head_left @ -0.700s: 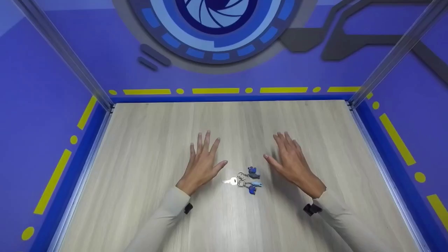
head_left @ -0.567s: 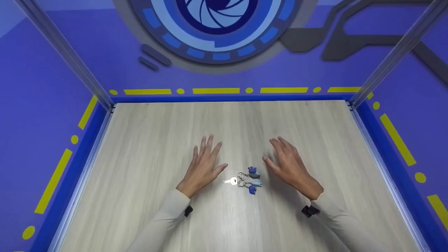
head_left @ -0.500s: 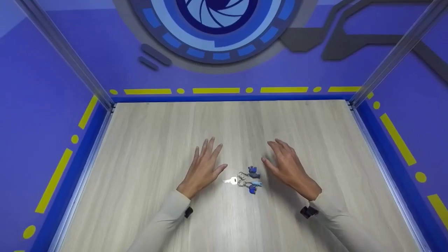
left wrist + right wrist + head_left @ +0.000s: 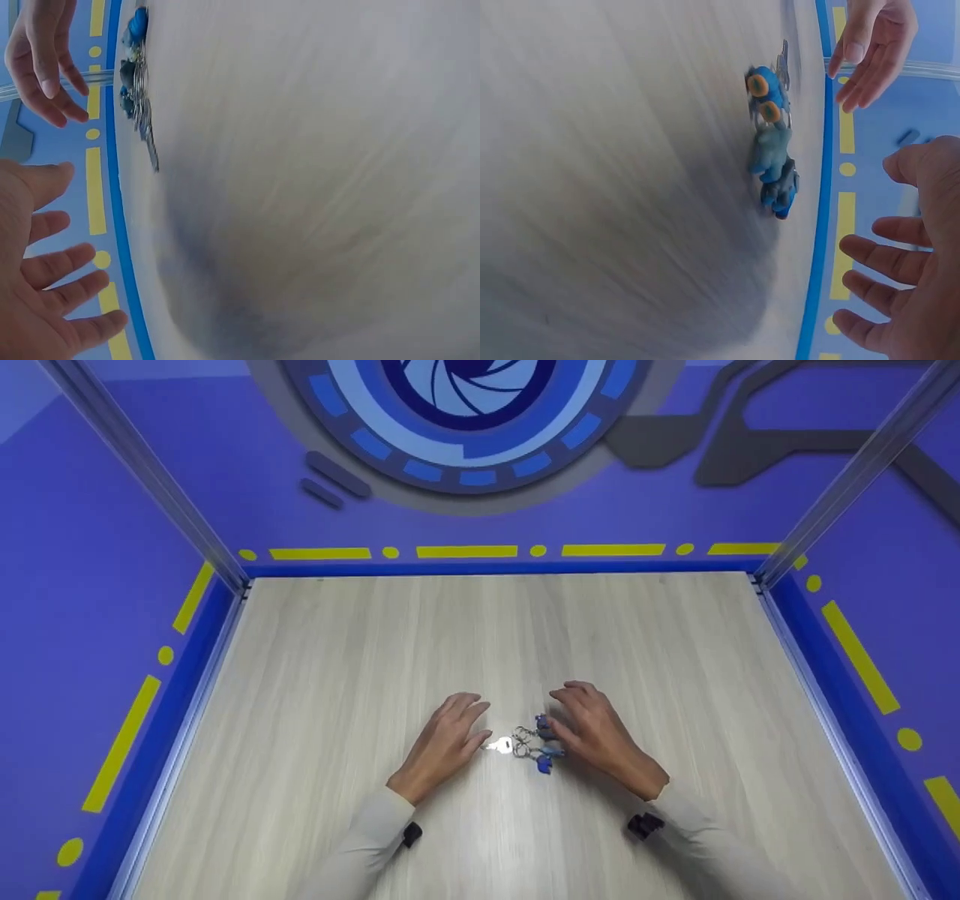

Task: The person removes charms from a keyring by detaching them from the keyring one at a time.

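Observation:
A silver key (image 4: pixel 501 745) lies on the wooden table with metal rings (image 4: pixel 520 750) at its head. Small animal-shaped charms hang off the rings, among them a dark blue one (image 4: pixel 544 766) and a light blue one (image 4: pixel 553 751). My left hand (image 4: pixel 441 744) hovers at the key's tip with its fingers loosely bent and nothing in them. On the other side, my right hand (image 4: pixel 601 737) reaches over the charms, its thumb overlapping them in the head view. The right wrist view shows a charm with orange round ends (image 4: pixel 758 85) and that hand's fingers (image 4: pixel 885 259) apart.
The pale wooden tabletop (image 4: pixel 480 637) is bounded by a blue back wall (image 4: pixel 480 529) with yellow marks and by side walls. Metal posts (image 4: pixel 840 480) stand at the corners. A dark device sits on each wrist, the right one (image 4: pixel 646 826) near the table.
Both hands have moved inward and back toward the key and charms, and their fingers have bent more. The right thumb now overlaps the charms. The key and charms stay where they lay.

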A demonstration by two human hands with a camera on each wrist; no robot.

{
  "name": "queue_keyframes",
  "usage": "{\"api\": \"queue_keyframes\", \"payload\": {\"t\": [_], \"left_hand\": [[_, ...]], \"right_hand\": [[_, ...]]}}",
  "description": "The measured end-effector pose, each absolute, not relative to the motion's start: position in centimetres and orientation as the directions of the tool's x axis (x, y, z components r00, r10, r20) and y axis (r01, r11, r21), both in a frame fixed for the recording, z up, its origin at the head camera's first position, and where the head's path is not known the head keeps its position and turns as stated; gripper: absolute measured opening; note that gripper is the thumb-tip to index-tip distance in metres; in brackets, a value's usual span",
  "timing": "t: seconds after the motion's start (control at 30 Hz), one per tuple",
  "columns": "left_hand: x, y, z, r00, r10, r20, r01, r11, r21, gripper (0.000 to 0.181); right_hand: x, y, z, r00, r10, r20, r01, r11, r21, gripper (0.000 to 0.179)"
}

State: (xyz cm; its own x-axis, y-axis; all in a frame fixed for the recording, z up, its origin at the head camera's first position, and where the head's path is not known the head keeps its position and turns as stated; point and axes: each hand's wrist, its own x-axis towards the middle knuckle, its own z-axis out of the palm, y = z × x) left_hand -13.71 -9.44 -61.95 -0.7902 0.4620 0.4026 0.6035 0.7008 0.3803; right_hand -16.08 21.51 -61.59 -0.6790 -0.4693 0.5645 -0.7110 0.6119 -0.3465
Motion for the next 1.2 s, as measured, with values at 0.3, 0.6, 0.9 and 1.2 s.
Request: {"api": "queue_keyframes", "payload": {"t": [0.3, 0.6, 0.9, 1.2], "left_hand": [[-12.9, -8.7, -62.8, -0.770, 0.458, 0.444, 0.633, 0.639, 0.438, 0.038], [-12.1, -7.4, -63.8, -0.760, 0.481, 0.437, 0.649, 0.595, 0.473, 0.038], [-11.6, -6.1, -64.2, -0.787, 0.480, 0.388, 0.617, 0.583, 0.529, 0.028], [-11.8, -5.8, -65.0, -0.788, 0.454, 0.416, 0.616, 0.606, 0.504, 0.025]], "right_hand": [[-15.6, 20.8, -63.0, -0.682, -0.463, 0.566, -0.711, 0.599, -0.367, 0.034], [-14.6, 20.1, -64.3, -0.702, -0.484, 0.523, -0.702, 0.595, -0.392, 0.033], [-13.8, 19.6, -65.0, -0.702, -0.489, 0.519, -0.708, 0.561, -0.429, 0.031], [-13.3, 18.9, -65.7, -0.674, -0.486, 0.556, -0.735, 0.520, -0.436, 0.026]]}}
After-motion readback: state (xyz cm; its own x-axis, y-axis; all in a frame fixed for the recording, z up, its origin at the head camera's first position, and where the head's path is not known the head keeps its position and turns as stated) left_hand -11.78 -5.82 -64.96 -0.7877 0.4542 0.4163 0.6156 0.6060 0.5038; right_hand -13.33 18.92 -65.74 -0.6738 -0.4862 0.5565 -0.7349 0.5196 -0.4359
